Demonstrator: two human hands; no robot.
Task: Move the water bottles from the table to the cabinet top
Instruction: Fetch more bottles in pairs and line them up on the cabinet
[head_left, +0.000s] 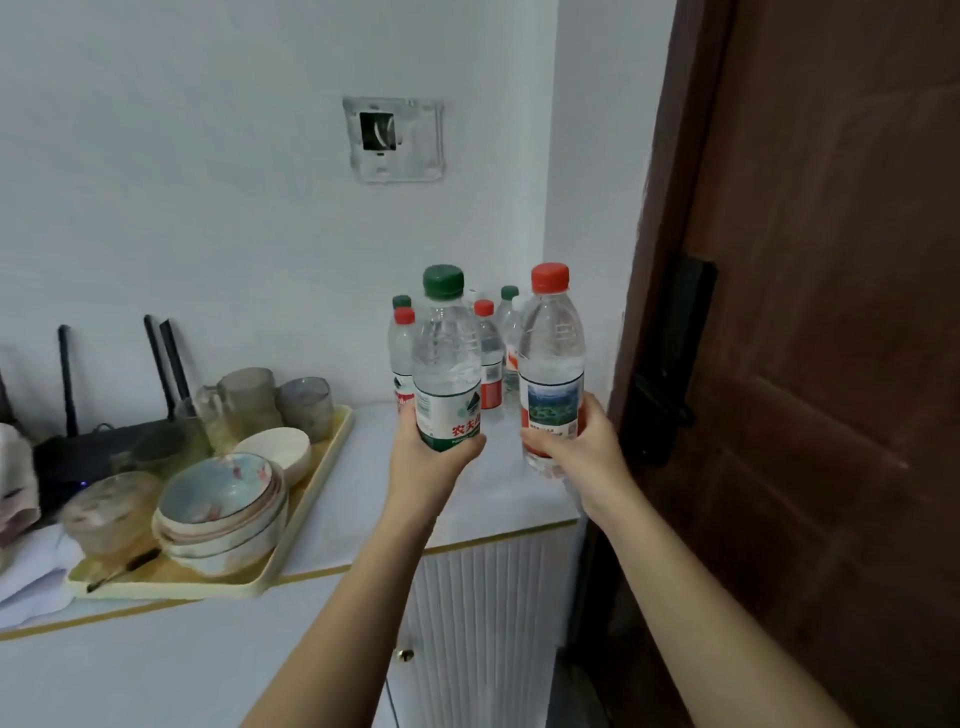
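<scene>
several water bottles (491, 358) already stand on the cabinet top (498, 501). left hand (431, 460) fingers curl round a green-capped bottle (447, 358), right hand (584, 454) fingers round a red-capped bottle (551, 348), both apparently not yet set down. table out of view.

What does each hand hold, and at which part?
The left hand grips the green-capped bottle at its lower label; the right hand grips the red-capped bottle at its lower body.

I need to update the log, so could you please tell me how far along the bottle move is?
Done: several bottles stand at the back corner of the cabinet top. In hand: the left hand grips a green-capped bottle, the right hand a red-capped bottle, both upright above the top. Left: setting these two down; the table is out of view, so any remainder is unknown.
</scene>
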